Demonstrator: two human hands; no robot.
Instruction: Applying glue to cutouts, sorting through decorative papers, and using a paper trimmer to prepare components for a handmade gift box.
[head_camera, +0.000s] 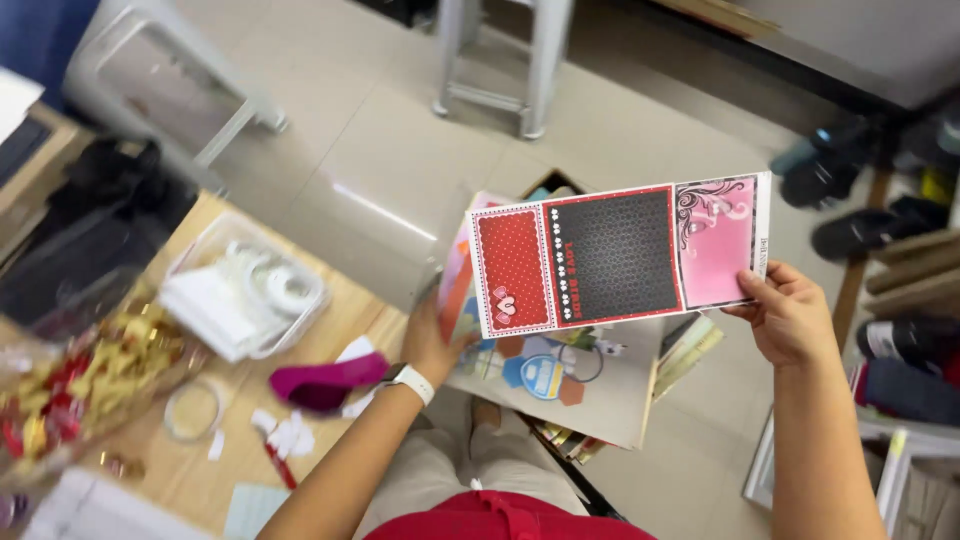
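A wooden table (190, 470) sits at the left, strewn with craft scraps. Over the floor, a long patterned paper sheet (618, 253) in red, black and pink panels runs left to right, its right end tilted slightly upward. The right hand (790, 315) pinches its pink end; the left hand (432, 340) grips its red end.

The right hand (790, 322) pinches a patterned sheet (620, 255) by its pink end. The left hand (432, 345) holds other papers (560, 385) beneath it, beside a wooden table (180, 470).
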